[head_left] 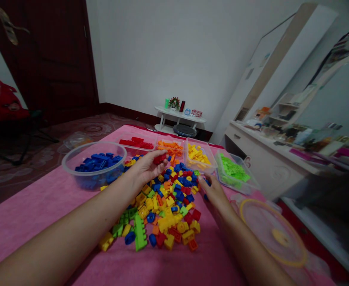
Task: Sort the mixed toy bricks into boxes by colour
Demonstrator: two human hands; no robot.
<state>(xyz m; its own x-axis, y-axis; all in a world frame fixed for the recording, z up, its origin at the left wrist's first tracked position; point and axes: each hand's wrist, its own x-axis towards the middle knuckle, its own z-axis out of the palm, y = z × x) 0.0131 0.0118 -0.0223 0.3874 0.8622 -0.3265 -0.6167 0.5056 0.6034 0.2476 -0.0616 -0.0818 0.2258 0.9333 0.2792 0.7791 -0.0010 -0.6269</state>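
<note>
My left hand (pixel 147 167) is turned palm up over the far side of the brick pile, its fingers curled around a red toy brick (pixel 160 159). At the pile's right edge my right hand (pixel 213 190) is partly closed, with a dark blue toy brick (pixel 205 197) showing under its fingers. A small green brick (pixel 196 172) lies by its fingertips. Between my forearms spreads a mixed pile of toy bricks (pixel 153 204) in yellow, blue, red, orange and green. A long green brick (pixel 139 232) lies at its near edge.
A round clear tub (pixel 70 169) holds blue bricks at left. Behind the pile stand clear boxes of red bricks (pixel 137 143), orange bricks (pixel 170 148), yellow bricks (pixel 198 155) and green bricks (pixel 234 169). A yellow-rimmed round lid (pixel 272 232) lies at right on the pink cloth (pixel 43 214).
</note>
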